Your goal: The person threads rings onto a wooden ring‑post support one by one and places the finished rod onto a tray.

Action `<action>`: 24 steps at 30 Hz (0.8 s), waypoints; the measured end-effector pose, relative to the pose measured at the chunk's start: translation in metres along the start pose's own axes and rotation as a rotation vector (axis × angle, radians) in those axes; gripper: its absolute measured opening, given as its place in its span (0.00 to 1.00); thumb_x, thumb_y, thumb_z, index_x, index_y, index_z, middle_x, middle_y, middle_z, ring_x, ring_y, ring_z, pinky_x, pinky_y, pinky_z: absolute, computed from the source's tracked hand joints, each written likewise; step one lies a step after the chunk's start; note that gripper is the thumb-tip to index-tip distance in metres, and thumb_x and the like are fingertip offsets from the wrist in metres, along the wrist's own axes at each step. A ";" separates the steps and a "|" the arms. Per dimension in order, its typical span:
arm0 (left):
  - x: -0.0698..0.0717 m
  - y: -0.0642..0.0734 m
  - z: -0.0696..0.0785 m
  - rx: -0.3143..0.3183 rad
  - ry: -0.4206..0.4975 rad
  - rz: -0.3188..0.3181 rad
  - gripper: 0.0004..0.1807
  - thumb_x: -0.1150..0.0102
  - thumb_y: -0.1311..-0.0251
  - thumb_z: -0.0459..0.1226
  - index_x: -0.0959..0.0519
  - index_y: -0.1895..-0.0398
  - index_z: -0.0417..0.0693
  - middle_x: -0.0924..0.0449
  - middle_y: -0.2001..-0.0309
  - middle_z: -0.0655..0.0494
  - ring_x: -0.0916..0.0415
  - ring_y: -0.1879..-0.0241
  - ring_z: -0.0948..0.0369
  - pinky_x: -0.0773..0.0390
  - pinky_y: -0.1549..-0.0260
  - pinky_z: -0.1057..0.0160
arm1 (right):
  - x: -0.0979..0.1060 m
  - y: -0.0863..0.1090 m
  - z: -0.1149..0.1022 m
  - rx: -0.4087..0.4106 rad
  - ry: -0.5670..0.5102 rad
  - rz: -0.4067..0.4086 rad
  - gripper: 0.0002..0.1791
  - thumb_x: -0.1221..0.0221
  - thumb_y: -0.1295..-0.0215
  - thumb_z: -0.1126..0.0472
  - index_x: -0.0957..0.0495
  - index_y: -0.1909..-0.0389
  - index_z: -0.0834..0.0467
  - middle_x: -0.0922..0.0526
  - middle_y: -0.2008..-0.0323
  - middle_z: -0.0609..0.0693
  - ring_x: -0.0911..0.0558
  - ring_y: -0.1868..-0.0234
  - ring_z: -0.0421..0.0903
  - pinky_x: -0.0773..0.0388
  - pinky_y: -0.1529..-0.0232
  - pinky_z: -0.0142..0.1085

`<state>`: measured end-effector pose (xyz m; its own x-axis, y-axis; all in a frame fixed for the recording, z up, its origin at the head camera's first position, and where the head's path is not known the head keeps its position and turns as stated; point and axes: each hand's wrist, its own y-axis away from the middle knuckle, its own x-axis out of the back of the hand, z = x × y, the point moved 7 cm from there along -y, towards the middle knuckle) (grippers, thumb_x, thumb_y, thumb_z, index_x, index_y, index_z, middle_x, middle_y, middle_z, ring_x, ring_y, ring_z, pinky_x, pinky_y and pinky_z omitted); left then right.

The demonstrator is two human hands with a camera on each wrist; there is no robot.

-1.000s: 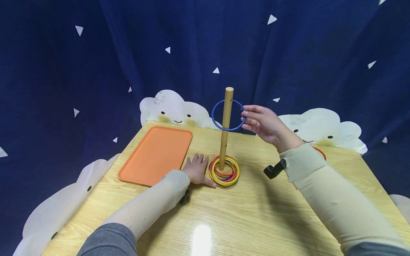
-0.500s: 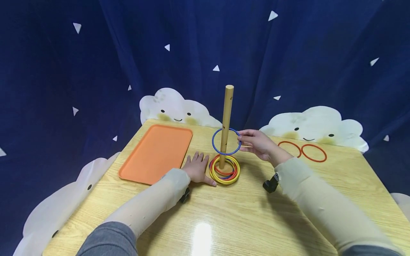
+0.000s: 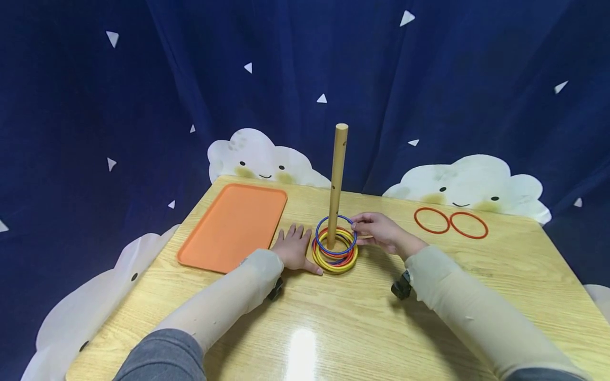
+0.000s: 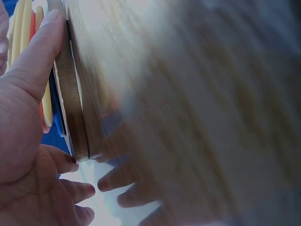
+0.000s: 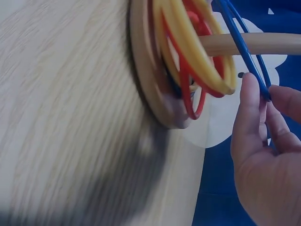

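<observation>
A wooden peg [image 3: 337, 174] stands upright on a round wooden base [image 5: 146, 61]. Around its foot lies a pile of yellow, red and blue rings [image 5: 188, 42]. My right hand [image 3: 381, 232] pinches a blue ring [image 3: 357, 238] by its right side. That ring encircles the peg low down, just above the pile, as the right wrist view shows. On the other side, my left hand [image 3: 294, 248] is spread with straight fingers beside the base, thumb at its near edge. In the left wrist view the thumb [image 4: 40, 52] lies along the base's rim.
An orange tray [image 3: 233, 227] lies left of my left hand on the wooden table [image 3: 362, 328]. Two red rings [image 3: 431, 232] rest side by side at the back right. Behind the table hangs a dark blue curtain [image 3: 286, 53] with white clouds.
My right hand has brought the blue ring down along the peg, from near its top to just above the pile. The left hand stays where it was.
</observation>
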<state>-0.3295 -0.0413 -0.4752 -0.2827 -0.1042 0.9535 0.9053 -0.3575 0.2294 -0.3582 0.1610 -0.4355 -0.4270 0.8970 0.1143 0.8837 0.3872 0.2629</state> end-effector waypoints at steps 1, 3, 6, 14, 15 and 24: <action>0.000 0.000 0.000 -0.001 0.000 -0.001 0.69 0.31 0.52 0.72 0.50 0.16 0.45 0.53 0.18 0.41 0.62 0.19 0.43 0.57 0.25 0.38 | 0.000 0.000 0.002 -0.004 0.008 0.000 0.20 0.49 0.21 0.69 0.33 0.35 0.76 0.25 0.51 0.59 0.21 0.53 0.45 0.16 0.56 0.34; 0.000 0.000 0.000 0.000 -0.001 -0.002 0.69 0.31 0.52 0.72 0.50 0.16 0.45 0.53 0.18 0.41 0.62 0.19 0.43 0.57 0.25 0.38 | 0.001 -0.001 0.005 -0.011 0.032 0.001 0.21 0.49 0.21 0.69 0.35 0.34 0.77 0.25 0.49 0.60 0.21 0.53 0.45 0.16 0.56 0.34; -0.001 -0.001 0.000 0.004 -0.003 -0.007 0.69 0.31 0.52 0.72 0.50 0.16 0.45 0.53 0.18 0.42 0.63 0.19 0.43 0.57 0.25 0.38 | 0.001 -0.002 0.009 -0.011 0.082 -0.006 0.22 0.49 0.20 0.67 0.34 0.33 0.77 0.24 0.48 0.60 0.20 0.53 0.45 0.16 0.55 0.35; -0.003 -0.004 -0.002 0.009 -0.005 -0.010 0.69 0.32 0.53 0.73 0.51 0.16 0.46 0.53 0.18 0.42 0.63 0.19 0.43 0.58 0.25 0.38 | 0.003 -0.001 0.013 0.010 0.131 -0.018 0.21 0.49 0.20 0.67 0.31 0.34 0.77 0.19 0.50 0.58 0.19 0.59 0.41 0.18 0.59 0.33; -0.003 -0.004 -0.002 0.009 -0.002 -0.011 0.69 0.31 0.53 0.73 0.51 0.16 0.46 0.53 0.18 0.42 0.63 0.19 0.44 0.58 0.25 0.38 | 0.005 0.000 0.013 0.011 0.133 -0.016 0.21 0.49 0.20 0.67 0.31 0.34 0.77 0.19 0.50 0.57 0.20 0.60 0.41 0.18 0.59 0.34; -0.004 -0.004 -0.002 0.012 0.002 -0.020 0.70 0.32 0.52 0.73 0.52 0.15 0.46 0.54 0.18 0.42 0.64 0.19 0.44 0.59 0.25 0.38 | 0.076 0.015 0.008 0.074 0.109 0.155 0.25 0.50 0.19 0.64 0.36 0.30 0.77 0.22 0.53 0.48 0.21 0.56 0.35 0.18 0.49 0.35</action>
<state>-0.3332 -0.0413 -0.4800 -0.3020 -0.0991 0.9482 0.9031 -0.3483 0.2512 -0.3762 0.2365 -0.4309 -0.2996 0.9201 0.2523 0.9504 0.2646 0.1638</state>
